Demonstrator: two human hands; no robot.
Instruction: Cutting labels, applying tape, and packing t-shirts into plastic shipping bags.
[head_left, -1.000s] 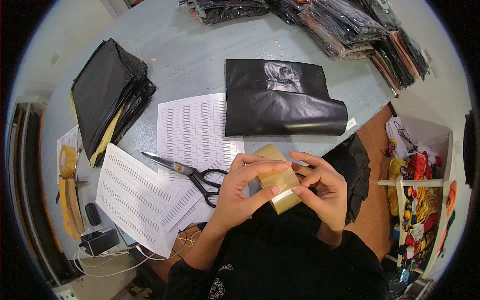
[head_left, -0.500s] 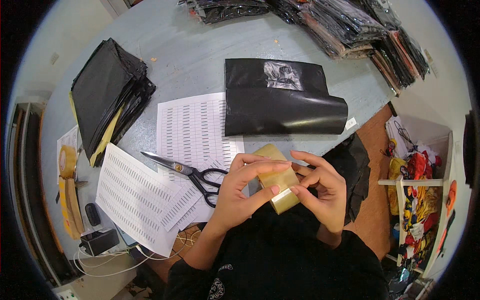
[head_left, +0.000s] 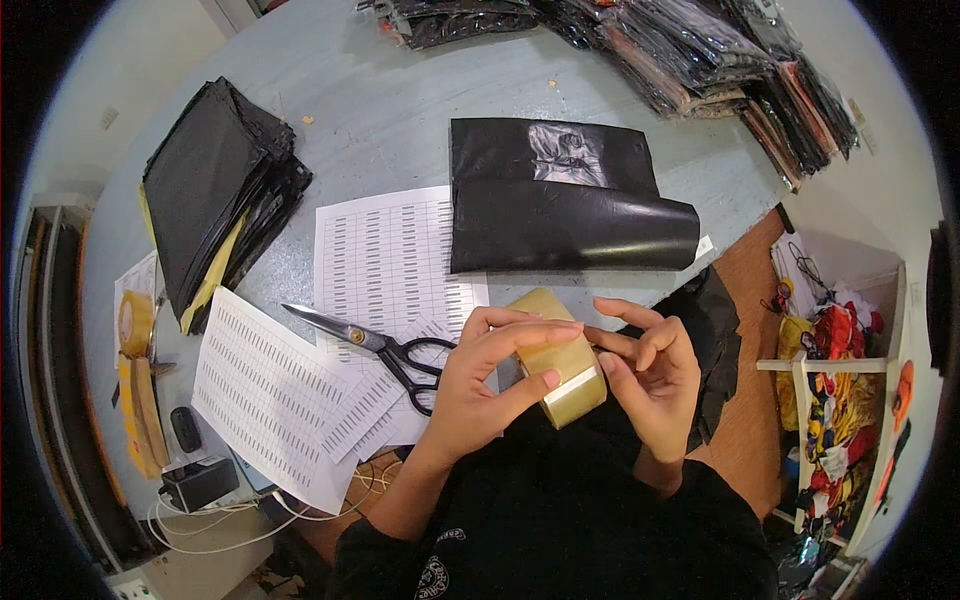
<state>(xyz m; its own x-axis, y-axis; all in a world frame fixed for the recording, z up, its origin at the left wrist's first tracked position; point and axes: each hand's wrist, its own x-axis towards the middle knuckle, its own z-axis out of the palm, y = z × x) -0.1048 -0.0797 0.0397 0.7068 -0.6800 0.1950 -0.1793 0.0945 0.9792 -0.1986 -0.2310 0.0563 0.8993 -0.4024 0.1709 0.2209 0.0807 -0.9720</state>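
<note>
A wide roll of yellowish clear packing tape (head_left: 578, 372) is gripped between the thumb and fingers of my left hand (head_left: 497, 365), tilted above my lap at the table's near edge. My right hand (head_left: 655, 375) is at the roll's right side, its fingers loosely bent and apart. One right fingertip reaches the roll's edge, and whether it touches is hard to see. Left of my left hand, black-handled scissors (head_left: 385, 347) lie spread slightly on printed sheets (head_left: 385, 245). Beyond the roll lies a folded black plastic bag (head_left: 570, 225) with a clear taped patch.
A stack of black bags (head_left: 215, 170) sits at the left. Tape rolls (head_left: 135, 325), a black box (head_left: 200, 484) and white cables are at the near left. Wrapped packages (head_left: 690, 55) pile up at the far right. A shelf (head_left: 830, 366) with colourful cloth stands right of the table.
My right thumb has come off the face of the tape roll, and the right hand has shifted slightly right with its fingers more apart. My left hand and the roll stay put.
</note>
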